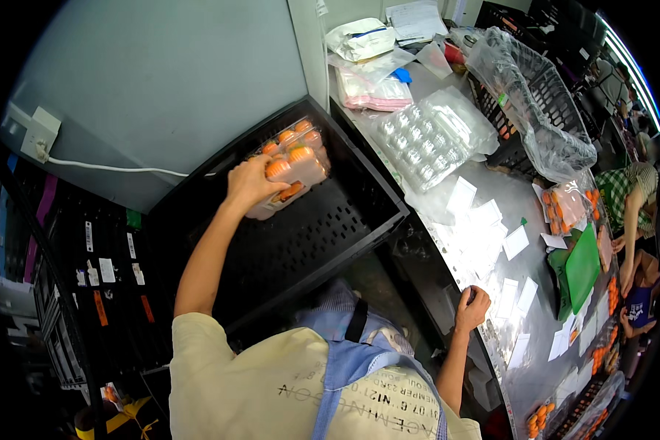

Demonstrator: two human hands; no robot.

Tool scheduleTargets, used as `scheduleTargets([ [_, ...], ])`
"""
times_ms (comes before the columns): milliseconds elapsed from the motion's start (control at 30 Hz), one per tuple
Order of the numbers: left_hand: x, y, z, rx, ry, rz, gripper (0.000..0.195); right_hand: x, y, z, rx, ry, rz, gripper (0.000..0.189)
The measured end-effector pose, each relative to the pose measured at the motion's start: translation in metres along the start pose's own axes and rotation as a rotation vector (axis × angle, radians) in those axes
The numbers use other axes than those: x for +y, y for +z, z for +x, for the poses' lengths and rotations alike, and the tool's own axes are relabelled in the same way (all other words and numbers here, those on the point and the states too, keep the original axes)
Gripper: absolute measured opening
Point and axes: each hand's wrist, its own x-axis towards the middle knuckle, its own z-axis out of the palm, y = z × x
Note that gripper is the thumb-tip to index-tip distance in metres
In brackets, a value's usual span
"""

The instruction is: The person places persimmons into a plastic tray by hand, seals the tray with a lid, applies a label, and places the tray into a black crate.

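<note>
My left hand point(248, 179) grips a clear plastic clamshell pack of orange fruit point(294, 170) from its near side. The pack is over the back part of a black plastic crate point(319, 231) with a slotted floor; whether it touches that floor is hard to see. At the near edge of the metal table point(487, 344), my right hand point(472, 308) is curled, with something small and dark at its fingers that I cannot make out. White paper slips point(509, 297) lie on the tabletop just beyond it.
Nested empty clear trays point(423, 146) and a plastic-lined black basket point(533, 104) occupy the table's far end. A green sheet point(583, 267) and a fruit pack point(564, 209) lie farther right, near another person's arm point(631, 236). Stacked black crates point(110, 236) stand left, below a white cable point(121, 166).
</note>
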Motion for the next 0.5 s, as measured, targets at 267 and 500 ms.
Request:
scheduleTargets([
  [267, 0.007, 0.077, 0.042, 0.03, 0.049, -0.019, 0.06, 0.004, 0.007, 0.0, 0.034, 0.056, -0.066, 0.012],
  [500, -0.008, 0.115, 0.047, 0.192, 0.149, 0.081, 0.059, -0.004, 0.005, 0.003, 0.038, 0.078, -0.095, 0.011],
])
